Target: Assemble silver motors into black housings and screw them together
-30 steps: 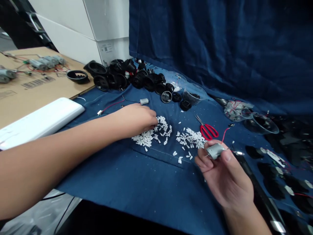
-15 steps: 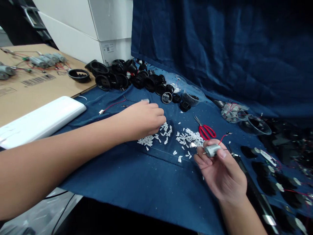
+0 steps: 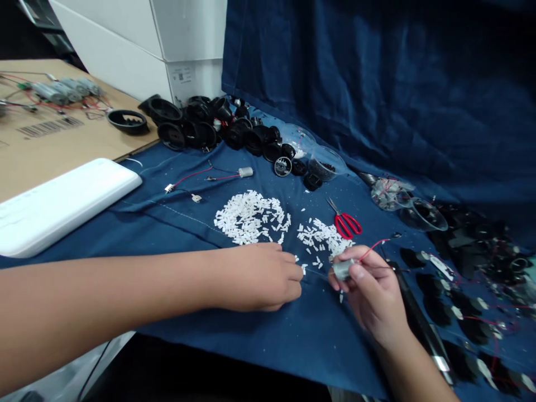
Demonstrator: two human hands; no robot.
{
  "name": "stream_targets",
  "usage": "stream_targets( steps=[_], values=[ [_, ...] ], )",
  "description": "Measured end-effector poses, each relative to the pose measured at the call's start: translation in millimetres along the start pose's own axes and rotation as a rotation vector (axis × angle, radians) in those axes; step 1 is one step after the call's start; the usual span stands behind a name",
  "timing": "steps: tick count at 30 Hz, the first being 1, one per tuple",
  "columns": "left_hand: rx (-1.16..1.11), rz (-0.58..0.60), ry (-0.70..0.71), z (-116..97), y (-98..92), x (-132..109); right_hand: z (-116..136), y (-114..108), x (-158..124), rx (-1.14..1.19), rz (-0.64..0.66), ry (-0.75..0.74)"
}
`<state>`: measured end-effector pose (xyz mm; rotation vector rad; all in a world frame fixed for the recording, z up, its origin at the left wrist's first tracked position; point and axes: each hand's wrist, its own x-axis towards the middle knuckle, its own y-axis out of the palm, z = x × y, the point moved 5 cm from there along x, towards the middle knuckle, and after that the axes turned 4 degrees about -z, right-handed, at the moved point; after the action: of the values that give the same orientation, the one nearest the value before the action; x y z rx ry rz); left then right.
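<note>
Over blue cloth, the right hand grips a silvery, red-wired cylindrical motor; the left hand curls, hold hidden.

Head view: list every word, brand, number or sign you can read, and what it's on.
No text can be read.
White box: label with a square code and print, too small to read.
Cardboard: barcode-like print, blurred, no digits legible.

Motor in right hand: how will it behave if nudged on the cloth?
The motor may roll, given its rounded body. Probably heavy for its size, since it looks metallic. Its red wire seems floppy, being thin and curved.
</note>
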<state>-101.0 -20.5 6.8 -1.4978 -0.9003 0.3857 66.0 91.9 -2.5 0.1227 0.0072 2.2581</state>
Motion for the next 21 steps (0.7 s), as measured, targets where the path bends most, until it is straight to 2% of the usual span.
stream_targets(
  steps=[8, 11, 17, 21],
  values=[
    [-0.236, -0.085, -0.059, 14, 5.1, -3, -18, -2, -23, -0.274, 0.118, 0.033],
    [-0.294, -0.103, -0.068, 12, 5.3, -1, -11, 0, -25, -0.371, 0.145, -0.047],
    [-0.333, -0.108, -0.197, 9, 10.2, 2, 1, 3, -28, -0.571, 0.21, -0.176],
    [-0.26, -0.149, -0.167, 6, 12.9, 1, 4, 11, -29, -0.665, 0.278, -0.204]
  ],
)
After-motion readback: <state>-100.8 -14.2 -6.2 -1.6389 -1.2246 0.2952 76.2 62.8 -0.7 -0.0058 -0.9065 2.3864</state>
